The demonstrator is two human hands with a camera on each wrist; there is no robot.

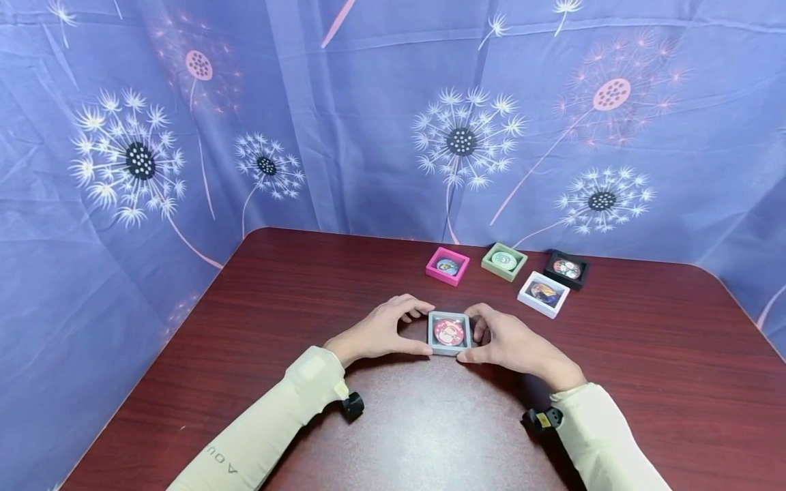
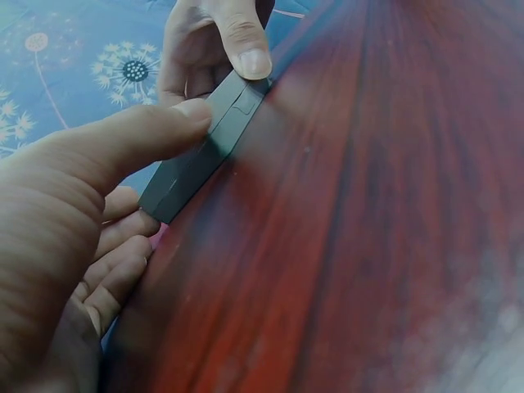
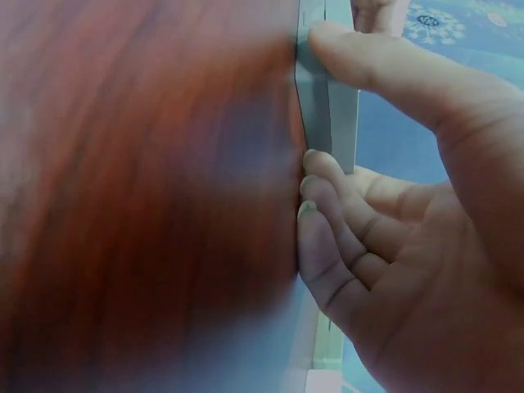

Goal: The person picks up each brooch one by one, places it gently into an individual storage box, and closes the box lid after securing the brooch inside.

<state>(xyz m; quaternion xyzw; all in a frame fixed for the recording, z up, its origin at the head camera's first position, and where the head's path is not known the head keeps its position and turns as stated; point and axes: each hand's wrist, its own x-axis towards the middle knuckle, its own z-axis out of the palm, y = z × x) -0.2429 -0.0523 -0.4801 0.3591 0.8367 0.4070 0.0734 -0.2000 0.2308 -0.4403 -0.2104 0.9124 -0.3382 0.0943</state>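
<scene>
A small grey square display box (image 1: 451, 352) with a round red-and-pink badge (image 1: 449, 332) in it is at the middle of the table, held from both sides. My left hand (image 1: 389, 331) grips its left side, thumb at the near corner and fingers toward the far one. On the opposite side my right hand (image 1: 506, 341) pinches it in the same way. In the left wrist view the left thumb (image 2: 176, 127) presses on the box's grey side wall (image 2: 184, 176). The right wrist view has the right thumb (image 3: 368, 61) on the wall and the fingers curled by the lower edge.
Behind the hands, toward the back right, stand a pink box (image 1: 448, 278), a green box (image 1: 500, 271), a white box (image 1: 537, 305) and a black box (image 1: 568, 281), each with a round badge. A blue dandelion-print cloth (image 1: 368, 136) hangs along the dark red table's (image 1: 295, 273) back and left edges.
</scene>
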